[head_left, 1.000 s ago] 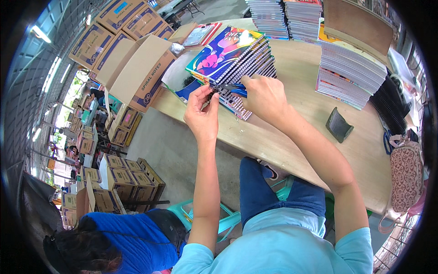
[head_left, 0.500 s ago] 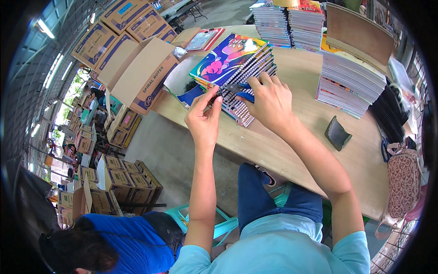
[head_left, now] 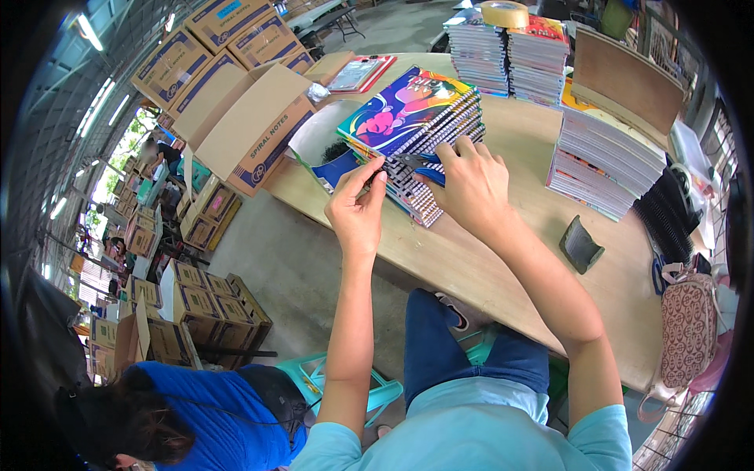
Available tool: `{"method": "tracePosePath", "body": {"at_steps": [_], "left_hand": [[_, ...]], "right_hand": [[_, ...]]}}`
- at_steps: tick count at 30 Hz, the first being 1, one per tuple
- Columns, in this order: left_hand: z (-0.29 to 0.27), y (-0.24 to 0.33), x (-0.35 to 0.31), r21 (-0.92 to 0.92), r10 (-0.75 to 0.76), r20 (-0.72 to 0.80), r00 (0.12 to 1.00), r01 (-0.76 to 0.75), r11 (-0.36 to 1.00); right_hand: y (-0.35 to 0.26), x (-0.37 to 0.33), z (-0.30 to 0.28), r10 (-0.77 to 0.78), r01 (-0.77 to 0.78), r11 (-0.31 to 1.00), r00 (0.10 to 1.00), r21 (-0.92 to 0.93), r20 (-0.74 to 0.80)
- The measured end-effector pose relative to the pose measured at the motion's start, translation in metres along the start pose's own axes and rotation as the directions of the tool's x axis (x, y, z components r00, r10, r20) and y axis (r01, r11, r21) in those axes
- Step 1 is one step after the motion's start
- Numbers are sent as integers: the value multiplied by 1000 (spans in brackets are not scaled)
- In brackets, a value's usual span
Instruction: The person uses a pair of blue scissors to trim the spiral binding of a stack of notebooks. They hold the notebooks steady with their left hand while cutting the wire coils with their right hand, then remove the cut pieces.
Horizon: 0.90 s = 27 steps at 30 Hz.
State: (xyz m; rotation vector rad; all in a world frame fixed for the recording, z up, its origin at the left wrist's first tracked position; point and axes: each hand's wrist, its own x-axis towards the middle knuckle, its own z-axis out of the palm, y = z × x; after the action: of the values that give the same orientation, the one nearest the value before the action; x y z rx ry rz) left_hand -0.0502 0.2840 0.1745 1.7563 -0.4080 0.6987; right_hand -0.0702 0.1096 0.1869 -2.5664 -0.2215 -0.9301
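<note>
A stack of spiral notebooks [head_left: 412, 110] with colourful covers sits near the table's front edge, its wire-bound side turned toward me. My right hand [head_left: 476, 185] is closed around blue-handled pliers [head_left: 429, 169], whose jaws point left over the bound edges. Just left of those jaws, the thumb and forefinger of my left hand [head_left: 355, 210] pinch together at the stack's near left corner. Something small and dark shows at those fingertips, too small to name. Behind the left hand, a heap of fine dark bits [head_left: 336, 152] lies on a pale sheet beside the notebooks.
An open carton [head_left: 255, 133] stands left of the notebooks. Book stacks [head_left: 605, 161] fill the right and far side, one topped by a tape roll [head_left: 505, 13]. A dark curved piece [head_left: 581, 245], scissors [head_left: 658, 271] and a patterned pouch [head_left: 689, 322] lie right. A person in blue [head_left: 212, 416] sits lower left.
The whole view has shifted slightly, with the notebooks lower in it. Both hands keep nearly the same place at the stack. The dark bit at my left fingertips shows less now.
</note>
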Motion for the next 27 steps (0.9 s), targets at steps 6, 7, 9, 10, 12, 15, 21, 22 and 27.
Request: {"method": "tracePosePath", "body": {"at_steps": [6, 7, 9, 10, 12, 15, 21, 22, 27], "left_hand": [[-1, -1, 0, -32, 3, -3, 1000, -3, 999], [-1, -3, -1, -42, 4, 0, 1000, -4, 999], [-3, -6, 0, -60, 8, -1, 1000, -8, 998], [-2, -7, -1, -77, -13, 14, 1000, 14, 997], [-3, -9, 0, -104, -40, 22, 999, 42, 994], [-8, -22, -3, -437, -292, 84, 953, 298, 849], [-61, -111, 105, -210, -256, -131, 958, 226, 951], [-65, -122, 122, 71, -179, -167, 969, 193, 979], [-5, -65, 118, 15, -19, -37, 999, 19, 1000]], "right_hand": [[-4, 0, 6, -42, 38, 998, 995, -51, -92], [-3, 1, 7, -34, 33, 999, 998, -26, -59], [-1, 4, 9, -25, 25, 999, 1000, 27, 5], [1, 3, 12, -17, 17, 999, 1000, 40, 8], [1, 6, 14, -27, 26, 997, 1000, 75, 2], [5, -1, -1, -39, 38, 990, 999, 133, 5], [32, -18, -22, 237, -425, 442, 905, 790, 354], [31, -22, -18, 218, -390, 405, 920, 827, 327], [40, -45, -11, 214, -362, 553, 932, 750, 291]]}}
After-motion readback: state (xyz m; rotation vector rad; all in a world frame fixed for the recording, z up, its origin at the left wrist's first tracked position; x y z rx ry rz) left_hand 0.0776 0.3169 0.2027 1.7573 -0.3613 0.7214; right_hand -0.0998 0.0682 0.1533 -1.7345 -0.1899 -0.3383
